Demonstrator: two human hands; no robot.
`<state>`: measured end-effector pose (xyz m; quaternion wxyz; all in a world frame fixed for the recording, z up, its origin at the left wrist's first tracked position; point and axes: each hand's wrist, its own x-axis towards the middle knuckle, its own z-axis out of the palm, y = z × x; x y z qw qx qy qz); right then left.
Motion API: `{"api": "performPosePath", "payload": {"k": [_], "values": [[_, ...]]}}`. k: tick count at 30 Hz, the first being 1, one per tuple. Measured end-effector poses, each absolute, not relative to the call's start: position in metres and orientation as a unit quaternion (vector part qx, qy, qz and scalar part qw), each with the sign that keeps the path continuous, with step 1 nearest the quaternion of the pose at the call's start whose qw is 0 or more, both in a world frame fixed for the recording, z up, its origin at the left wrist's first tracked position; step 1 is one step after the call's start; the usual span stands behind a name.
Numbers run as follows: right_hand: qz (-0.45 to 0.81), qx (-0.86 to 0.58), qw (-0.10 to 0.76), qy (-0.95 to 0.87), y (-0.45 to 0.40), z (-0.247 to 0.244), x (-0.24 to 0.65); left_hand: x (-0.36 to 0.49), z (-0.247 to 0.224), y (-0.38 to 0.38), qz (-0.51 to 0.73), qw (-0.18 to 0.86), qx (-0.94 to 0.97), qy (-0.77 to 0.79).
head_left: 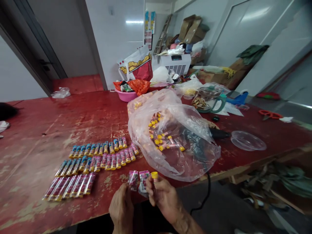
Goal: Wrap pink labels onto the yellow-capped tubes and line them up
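The person's left hand [121, 208] and right hand [163, 198] were bare, thick-fingered and deeply creased across the knuckles, and the bare right forearm [185, 221] ran out of the bottom edge of the view, its skin rough.

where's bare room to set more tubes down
The widest bare stretch of the red table lies left of the rows of wrapped tubes, running back to the pink basin. A smaller patch sits right of the clear plastic bowl. It's crowded around the plastic bag and the glass pot.

L hand [121, 208] & R hand [163, 198] raised, fingers pinched, close together.
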<state>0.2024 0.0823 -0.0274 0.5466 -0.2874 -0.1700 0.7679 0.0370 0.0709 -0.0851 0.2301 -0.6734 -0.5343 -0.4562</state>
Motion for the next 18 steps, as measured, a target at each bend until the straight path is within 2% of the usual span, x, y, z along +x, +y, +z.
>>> {"api": "performPosePath", "payload": {"k": [4, 8, 12, 15, 18], "values": [[0.729, -0.357, 0.53, -0.246, 0.08, -0.027, 0.187, 0.041, -0.07, 0.056, -0.497, 0.171, -0.682, -0.509], [0.695, -0.371, 0.548, -0.281, 0.074, -0.021, 0.178, 0.053, -0.05, 0.041, -0.58, 0.033, -0.625, -0.521], [0.687, -0.37, 0.557, -0.285, 0.067, -0.014, 0.178, 0.061, -0.025, 0.031, -0.644, -0.244, -0.448, -0.57], [0.688, -0.381, 0.542, -0.297, 0.062, -0.009, 0.181, 0.054, -0.007, 0.031, -0.622, -0.485, -0.312, -0.53], [0.683, -0.4, 0.515, -0.329, 0.058, -0.006, 0.181, 0.046, 0.006, 0.033, -0.577, -0.614, -0.226, -0.488]]}}
